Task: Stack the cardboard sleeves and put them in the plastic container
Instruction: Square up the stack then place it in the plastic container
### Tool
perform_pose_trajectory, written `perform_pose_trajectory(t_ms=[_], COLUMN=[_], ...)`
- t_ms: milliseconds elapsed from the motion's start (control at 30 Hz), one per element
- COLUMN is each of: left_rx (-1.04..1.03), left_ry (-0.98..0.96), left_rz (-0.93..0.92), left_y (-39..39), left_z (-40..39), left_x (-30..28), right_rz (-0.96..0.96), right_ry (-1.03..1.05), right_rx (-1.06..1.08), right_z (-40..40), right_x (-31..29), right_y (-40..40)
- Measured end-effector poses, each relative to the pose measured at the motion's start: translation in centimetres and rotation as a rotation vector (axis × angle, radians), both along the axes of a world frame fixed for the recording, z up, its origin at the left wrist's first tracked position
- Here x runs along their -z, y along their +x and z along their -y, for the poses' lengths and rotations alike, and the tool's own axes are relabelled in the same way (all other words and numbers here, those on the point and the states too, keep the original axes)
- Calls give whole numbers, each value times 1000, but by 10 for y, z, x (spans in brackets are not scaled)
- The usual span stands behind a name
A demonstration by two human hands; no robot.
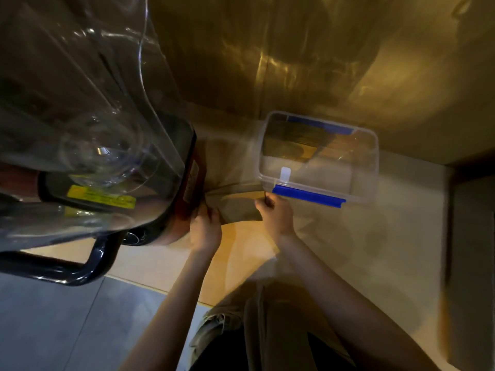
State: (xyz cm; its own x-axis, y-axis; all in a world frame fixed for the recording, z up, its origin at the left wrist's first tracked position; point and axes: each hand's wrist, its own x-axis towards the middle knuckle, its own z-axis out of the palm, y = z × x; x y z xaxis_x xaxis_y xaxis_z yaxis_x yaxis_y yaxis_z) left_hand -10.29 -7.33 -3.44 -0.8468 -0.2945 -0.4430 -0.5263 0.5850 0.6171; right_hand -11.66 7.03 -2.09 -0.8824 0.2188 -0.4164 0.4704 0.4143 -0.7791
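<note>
Hands: your left hand (205, 227) and right hand (274, 214) pinch 1 stack of cardboard sleeves (239, 208) by its ends | plastic container (318, 159) open, just beyond-right | right hand nearer.

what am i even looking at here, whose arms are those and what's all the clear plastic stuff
There is no machine here. This is a single picture from a wide-angle camera worn on a person's head, looking down, so the arms coming up from the bottom are the wearer's own. The left hand and right hand each grip one end of a flat brown cardboard sleeve, held between them just above the pale counter. Right beside the right hand sits a clear plastic container with blue clips; more brown cardboard seems to lie inside it, though the blur makes that uncertain. The big clear thing on the left is a blender jug on a dark base, standing close to the camera, so it looks huge.
</note>
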Motion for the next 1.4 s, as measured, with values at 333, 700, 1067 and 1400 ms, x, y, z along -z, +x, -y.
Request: perform_pose_trajectory(t_ms=[333,700,1067,1400], left_rx=[-91,-267,-258,113], left_ry=[90,145,391,517], left_rz=[39,43,74,84], left_y=[-1,-5,14,54], left_z=[-8,-11,-8,-34], left_x=[5,9,6,-13], right_rz=[81,361,470,282], right_ry=[-39,-343,-415,-505], right_rx=[-34,197,137,166], right_z=[4,7,-24,-74], right_x=[4,-4,-5,-11], right_y=[-6,-15,10,85])
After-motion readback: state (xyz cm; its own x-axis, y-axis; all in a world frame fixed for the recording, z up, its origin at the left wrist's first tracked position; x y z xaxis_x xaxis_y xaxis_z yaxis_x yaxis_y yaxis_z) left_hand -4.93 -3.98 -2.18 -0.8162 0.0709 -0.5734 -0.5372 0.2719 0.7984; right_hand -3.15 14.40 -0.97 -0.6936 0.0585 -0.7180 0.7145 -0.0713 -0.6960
